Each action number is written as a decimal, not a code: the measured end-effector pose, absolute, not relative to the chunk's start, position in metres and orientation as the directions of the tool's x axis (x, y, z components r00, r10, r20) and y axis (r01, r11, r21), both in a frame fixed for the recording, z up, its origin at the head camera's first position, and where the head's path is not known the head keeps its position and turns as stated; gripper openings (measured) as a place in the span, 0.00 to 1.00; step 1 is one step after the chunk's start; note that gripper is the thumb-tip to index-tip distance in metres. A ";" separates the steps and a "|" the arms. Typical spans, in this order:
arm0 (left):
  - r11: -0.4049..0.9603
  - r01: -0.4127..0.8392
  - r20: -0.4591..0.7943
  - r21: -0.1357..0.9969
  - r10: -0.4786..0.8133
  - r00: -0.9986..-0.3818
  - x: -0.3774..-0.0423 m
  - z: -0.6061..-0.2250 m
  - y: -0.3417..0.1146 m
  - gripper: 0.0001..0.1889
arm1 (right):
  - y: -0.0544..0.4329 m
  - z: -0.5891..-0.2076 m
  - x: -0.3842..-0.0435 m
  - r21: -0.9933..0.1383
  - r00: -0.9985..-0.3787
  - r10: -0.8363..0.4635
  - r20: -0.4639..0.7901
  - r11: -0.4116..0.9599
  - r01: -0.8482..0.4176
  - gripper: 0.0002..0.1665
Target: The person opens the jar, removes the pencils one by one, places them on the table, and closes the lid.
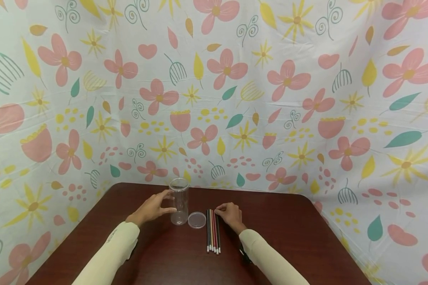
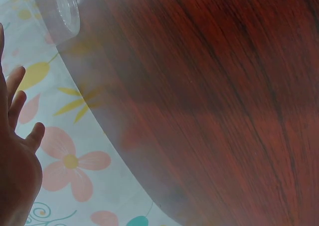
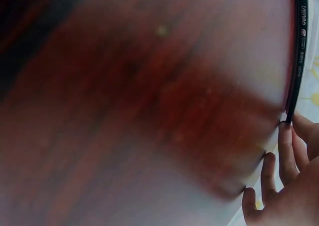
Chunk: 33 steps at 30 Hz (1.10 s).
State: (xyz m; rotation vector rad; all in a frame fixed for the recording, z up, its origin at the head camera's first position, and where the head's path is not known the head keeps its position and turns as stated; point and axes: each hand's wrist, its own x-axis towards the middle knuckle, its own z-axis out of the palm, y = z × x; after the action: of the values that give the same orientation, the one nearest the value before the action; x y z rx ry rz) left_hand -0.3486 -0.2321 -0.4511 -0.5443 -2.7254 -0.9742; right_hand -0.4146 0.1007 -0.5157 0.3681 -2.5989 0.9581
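Note:
A tall clear plastic jar (image 1: 180, 204) stands upright and uncapped on the table. My left hand (image 1: 155, 208) is at its left side, thumb and fingers spread around it; whether they touch it, I cannot tell. In the left wrist view, that hand (image 2: 17, 151) has its fingers extended, with the jar's base (image 2: 69, 11) above. To the right of the jar lies a round clear lid (image 1: 197, 220). Beside the lid is a row of pencils (image 1: 213, 231), white eraser ends towards me. My right hand (image 1: 232, 215) pinches the far tip of a black pencil (image 3: 299, 51) at the row's right edge.
The dark wooden table (image 1: 271, 233) has its far edge against a white floral-patterned curtain (image 1: 214, 99), which also hangs along both sides. Pale long sleeves cover both forearms.

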 end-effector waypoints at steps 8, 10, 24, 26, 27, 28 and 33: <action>0.714 0.404 0.301 0.572 0.276 -0.913 -0.349 -0.452 -0.233 0.39 | 0.100 -0.518 -0.416 -0.571 -0.902 -0.133 0.410 0.734 -0.368 0.05; 0.715 0.401 0.298 0.572 0.274 -0.914 -0.349 -0.453 -0.234 0.39 | 0.100 -0.519 -0.415 -0.571 -0.905 -0.133 0.405 0.736 -0.364 0.05; 0.718 0.397 0.293 0.572 0.274 -0.916 -0.349 -0.453 -0.235 0.40 | 0.102 -0.520 -0.416 -0.566 -0.898 -0.151 0.413 0.730 -0.382 0.05; 0.717 0.400 0.294 0.571 0.276 -0.915 -0.349 -0.453 -0.235 0.40 | 0.102 -0.519 -0.415 -0.566 -0.900 -0.149 0.411 0.732 -0.379 0.05; 0.716 0.398 0.292 0.573 0.276 -0.916 -0.349 -0.453 -0.235 0.40 | 0.102 -0.518 -0.415 -0.567 -0.901 -0.147 0.409 0.733 -0.377 0.05; 0.715 0.400 0.293 0.573 0.277 -0.915 -0.349 -0.453 -0.235 0.40 | 0.102 -0.518 -0.415 -0.567 -0.901 -0.145 0.409 0.733 -0.376 0.05; 0.713 0.404 0.296 0.573 0.280 -0.913 -0.350 -0.453 -0.234 0.40 | 0.103 -0.515 -0.414 -0.580 -0.904 -0.141 0.404 0.725 -0.372 0.07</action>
State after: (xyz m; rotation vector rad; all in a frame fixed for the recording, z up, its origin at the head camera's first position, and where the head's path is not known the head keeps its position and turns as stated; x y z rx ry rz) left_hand -0.3496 -0.2341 -0.4534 -0.5508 -2.7306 -0.9799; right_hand -0.4142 0.1026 -0.5146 0.3988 -2.5976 0.9760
